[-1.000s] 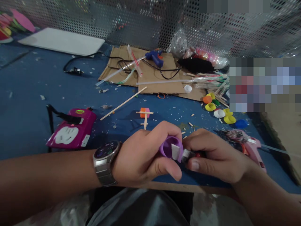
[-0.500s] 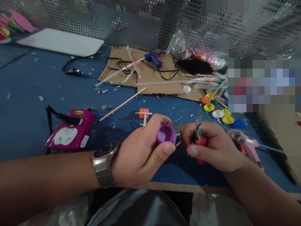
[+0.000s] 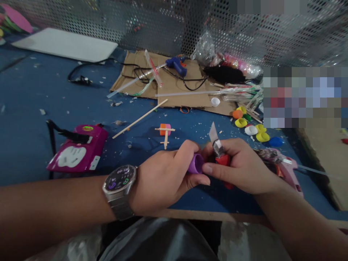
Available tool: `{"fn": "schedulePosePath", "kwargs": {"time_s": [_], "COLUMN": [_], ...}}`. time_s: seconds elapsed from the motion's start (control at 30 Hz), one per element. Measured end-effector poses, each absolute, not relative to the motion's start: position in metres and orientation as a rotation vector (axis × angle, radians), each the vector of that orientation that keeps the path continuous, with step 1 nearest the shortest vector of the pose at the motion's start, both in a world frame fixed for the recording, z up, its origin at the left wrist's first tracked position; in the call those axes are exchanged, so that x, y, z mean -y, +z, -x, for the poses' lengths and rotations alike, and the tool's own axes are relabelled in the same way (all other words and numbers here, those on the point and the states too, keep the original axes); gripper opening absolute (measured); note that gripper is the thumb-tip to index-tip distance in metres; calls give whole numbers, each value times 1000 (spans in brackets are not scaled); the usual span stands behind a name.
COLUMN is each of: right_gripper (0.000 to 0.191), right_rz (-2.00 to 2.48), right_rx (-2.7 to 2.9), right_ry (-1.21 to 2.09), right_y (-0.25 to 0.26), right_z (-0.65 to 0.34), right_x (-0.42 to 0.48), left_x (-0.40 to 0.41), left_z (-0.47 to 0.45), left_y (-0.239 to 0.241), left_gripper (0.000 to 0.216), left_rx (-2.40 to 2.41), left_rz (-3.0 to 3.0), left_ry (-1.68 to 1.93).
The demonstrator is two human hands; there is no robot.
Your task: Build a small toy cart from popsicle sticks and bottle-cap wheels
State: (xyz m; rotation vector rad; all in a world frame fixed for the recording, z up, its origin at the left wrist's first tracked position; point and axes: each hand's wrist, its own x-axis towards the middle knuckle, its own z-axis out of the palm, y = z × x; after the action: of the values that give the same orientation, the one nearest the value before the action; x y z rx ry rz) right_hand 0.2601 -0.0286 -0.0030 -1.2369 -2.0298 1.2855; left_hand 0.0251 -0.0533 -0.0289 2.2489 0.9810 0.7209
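My left hand [image 3: 165, 174], with a watch on its wrist, is closed around a purple bottle cap [image 3: 195, 164]. The cap's hollow side faces right, toward my other hand. In my right hand [image 3: 236, 166] is a red utility knife [image 3: 223, 160], its blade pointing up and away from the cap. The thumb of that hand is at the cap's rim. Beyond my left hand, thin wooden sticks [image 3: 166, 137] lie across an orange and pink cap piece [image 3: 165, 127]. A longer wooden stick [image 3: 140, 119] rests farther left on the blue table.
At left stands a magenta device [image 3: 81, 152] with a black cord. Cardboard [image 3: 187, 98] at the back bears a blue glue gun [image 3: 178, 66]. Several loose caps [image 3: 240, 123] lie at right, near a pink glue gun [image 3: 289, 168]. A white board [image 3: 67, 45] is at back left.
The purple cap has turned from facing up toward the right. My right hand has moved left to meet it, and the knife blade has tilted leftward.
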Motion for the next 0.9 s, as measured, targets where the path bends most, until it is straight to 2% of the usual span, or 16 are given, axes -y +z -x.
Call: {"fn": "schedulePosePath", "kwargs": {"time_s": [0.2, 0.47, 0.9], "right_gripper": [20, 14, 27], "right_rz": [1261, 1152, 1057], "right_rx": [2075, 2120, 2303], "right_ry": [1234, 1144, 599], "right_y": [-2, 0, -8], "right_z": [-260, -255, -254], "right_x": [28, 29, 30], "left_x": [52, 53, 54], "left_z": [-25, -26, -27], "left_y": [-27, -24, -23], "left_gripper": [57, 59, 55], "left_rx": [-1000, -1030, -1097], "left_rz": [-2264, -2222, -2116], "left_ry": [709, 724, 700]}}
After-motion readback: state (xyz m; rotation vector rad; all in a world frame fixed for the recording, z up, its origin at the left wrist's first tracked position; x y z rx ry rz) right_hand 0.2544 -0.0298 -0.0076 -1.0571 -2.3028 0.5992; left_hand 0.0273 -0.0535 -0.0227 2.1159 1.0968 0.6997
